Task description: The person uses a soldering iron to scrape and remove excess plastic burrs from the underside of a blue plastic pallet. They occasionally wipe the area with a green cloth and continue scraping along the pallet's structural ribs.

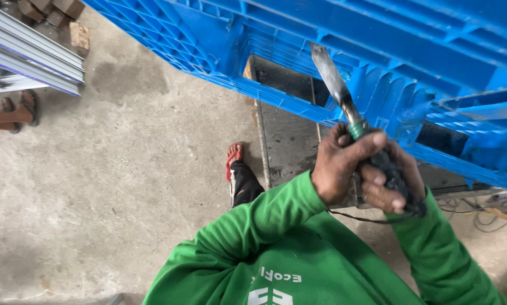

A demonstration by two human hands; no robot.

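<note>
The tool [344, 99], a flat grey metal blade on a dark handle with a green collar, stands tilted in front of the person's chest, its tip lying against the edge of the blue pallet [298, 34]. Both hands are clenched round the handle: the left hand [339, 164] high, by the collar, the right hand [397, 181] lower, over the black grip. A thin cable [358, 217] trails from the handle. Whether the pallet has been worked yet cannot be told; no fresh mark shows near the tip. Below lie a dark bench [290, 147], the concrete floor [123, 169] and a red sandal [234, 155].
</note>
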